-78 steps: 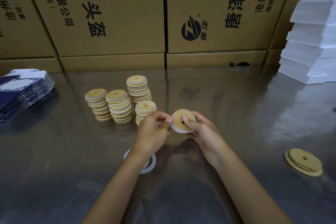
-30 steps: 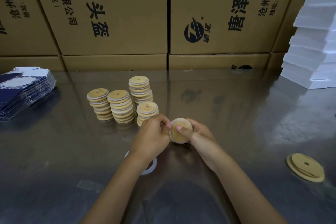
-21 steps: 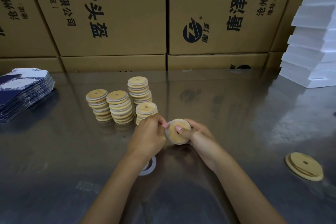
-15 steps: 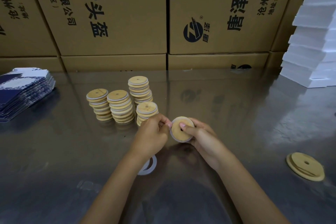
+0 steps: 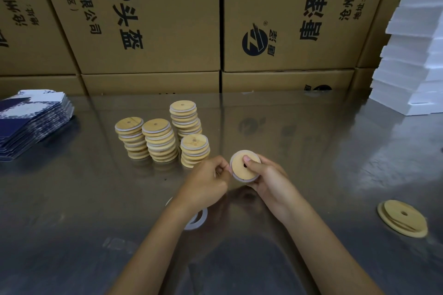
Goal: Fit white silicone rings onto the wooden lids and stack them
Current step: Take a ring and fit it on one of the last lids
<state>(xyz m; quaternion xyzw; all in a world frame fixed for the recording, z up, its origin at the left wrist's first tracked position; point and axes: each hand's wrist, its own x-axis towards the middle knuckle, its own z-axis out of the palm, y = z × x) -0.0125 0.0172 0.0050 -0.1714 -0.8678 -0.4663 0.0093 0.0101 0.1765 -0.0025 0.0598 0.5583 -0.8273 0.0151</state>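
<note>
I see my right hand (image 5: 266, 176) grasping a wooden lid (image 5: 244, 166) w/ white ring, above the table (image 5: 311, 151); left hand (image 5: 208, 181) fingers pinch its rim. Four lid stacks (image 5: 163, 136) just behind.

Four lid stacks (image 5: 165, 137) cluster just beyond the left hand (image 5: 206, 183), the nearest almost touching its fingers (image 5: 221, 166); no passing forward-left without clipping them. Loose ring (image 5: 197, 219) lies on the surface (image 5: 311, 151) under the left forearm. Bare lids (image 5: 402, 218) block near right. Blue card pile (image 5: 31, 122) far left, white foam slabs (image 5: 412, 55) far right, cartons (image 5: 153, 19) wall off the back. Open lanes: centre-right surface beyond the right hand (image 5: 268, 179), and near-left corner.
</note>
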